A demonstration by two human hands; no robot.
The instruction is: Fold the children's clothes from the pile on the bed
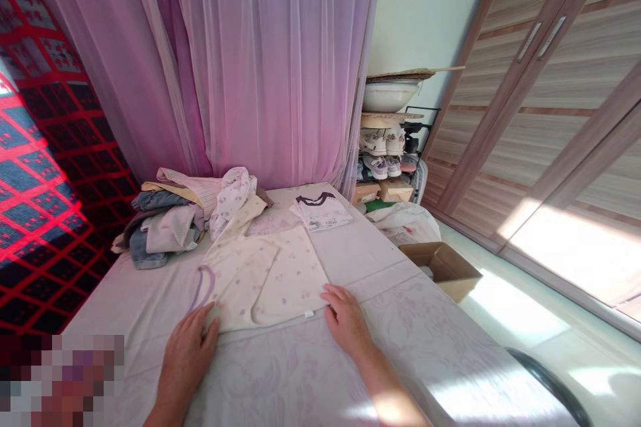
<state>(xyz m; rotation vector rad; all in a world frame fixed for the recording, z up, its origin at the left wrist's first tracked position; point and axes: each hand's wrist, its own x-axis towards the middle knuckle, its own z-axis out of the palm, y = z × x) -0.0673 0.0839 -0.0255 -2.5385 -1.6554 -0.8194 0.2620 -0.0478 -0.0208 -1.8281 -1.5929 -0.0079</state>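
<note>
A cream long-sleeved shirt (288,273) with small purple prints lies spread sideways on the bed. Its purple-trimmed neckline points left and a small white tag shows near its hem at the right. My left hand (187,350) rests at the near shoulder beside the neckline, fingers forward and thumb a little apart. At the hem's near corner, my right hand (348,323) touches the fabric with its fingers stretched out. One sleeve reaches away toward the clothes pile. Beyond the hem lies a folded white top (325,212) with a dark collar.
A heap of clothes (170,217) sits at the bed's far left. Purple curtains (280,67) hang behind the bed (295,380). To the right stand an open cardboard box (461,270), a shoe rack (383,177) and a wooden wardrobe (535,113). Red-and-black checked fabric (55,147) hangs at left.
</note>
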